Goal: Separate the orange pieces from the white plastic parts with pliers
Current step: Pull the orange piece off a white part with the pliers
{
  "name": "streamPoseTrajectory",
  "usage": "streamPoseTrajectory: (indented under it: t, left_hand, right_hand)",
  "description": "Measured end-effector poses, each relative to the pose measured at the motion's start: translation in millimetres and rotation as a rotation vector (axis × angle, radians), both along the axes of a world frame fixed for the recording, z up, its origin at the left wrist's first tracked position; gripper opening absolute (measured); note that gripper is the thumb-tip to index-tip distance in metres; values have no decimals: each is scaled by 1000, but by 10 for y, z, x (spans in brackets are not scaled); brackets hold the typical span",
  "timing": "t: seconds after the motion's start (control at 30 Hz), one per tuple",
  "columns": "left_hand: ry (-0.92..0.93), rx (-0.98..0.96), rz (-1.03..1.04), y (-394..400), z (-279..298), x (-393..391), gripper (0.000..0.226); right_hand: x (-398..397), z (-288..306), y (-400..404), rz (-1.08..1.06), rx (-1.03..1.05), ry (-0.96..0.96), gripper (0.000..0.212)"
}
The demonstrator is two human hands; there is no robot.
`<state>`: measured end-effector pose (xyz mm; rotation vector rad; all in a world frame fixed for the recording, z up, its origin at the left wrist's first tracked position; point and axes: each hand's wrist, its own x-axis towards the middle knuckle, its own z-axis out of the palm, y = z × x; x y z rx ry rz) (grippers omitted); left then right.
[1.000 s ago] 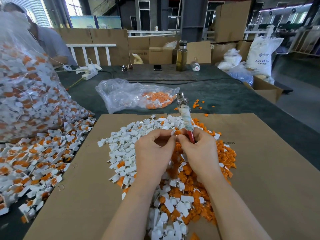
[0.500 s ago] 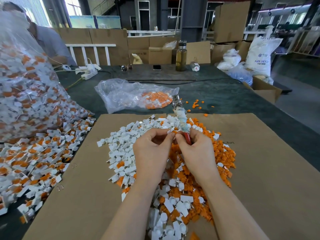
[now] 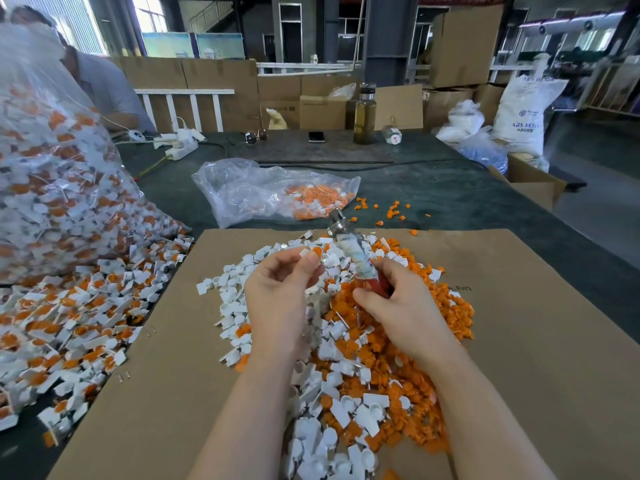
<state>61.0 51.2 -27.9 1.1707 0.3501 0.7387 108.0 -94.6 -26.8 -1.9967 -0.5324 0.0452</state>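
Warehouse clutter rings a green table topped with a cardboard sheet, where the left hand pinches a small white plastic part with its orange piece at the fingertips, just left of the pliers. The right hand is wrapped around the red handles, the nose pointing up and away; whether the jaws are apart I cannot tell. That part looks light, stiff and slippery, best held by its white flat tab so the orange insert faces the tool. Beneath both hands lies the sorted heap; left of the pinch sits a clear bag of unsorted parts, beyond it another bag. Nothing blocks the pliers.
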Motion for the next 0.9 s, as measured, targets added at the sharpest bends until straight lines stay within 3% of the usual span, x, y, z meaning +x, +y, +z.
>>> streamPoseTrajectory:
  t: [0.13,0.4,0.63,0.9]
  left_hand:
    - [-65,-57,15,75,0,8,8]
    - [-110,27,1,139,-4,-10,16]
    - [-120,56,-80,188,6,-35,7]
    - [-118,33,-98,196,16,-53,7]
  right_hand:
    - [-16,35,-20,26,-121,-18,34]
    - [-45,75,-39,127,-252,-88,23]
    - [-28,23,-30,127,-272,-173,10]
    - [-16,-45,-8,119,-294,-225,22]
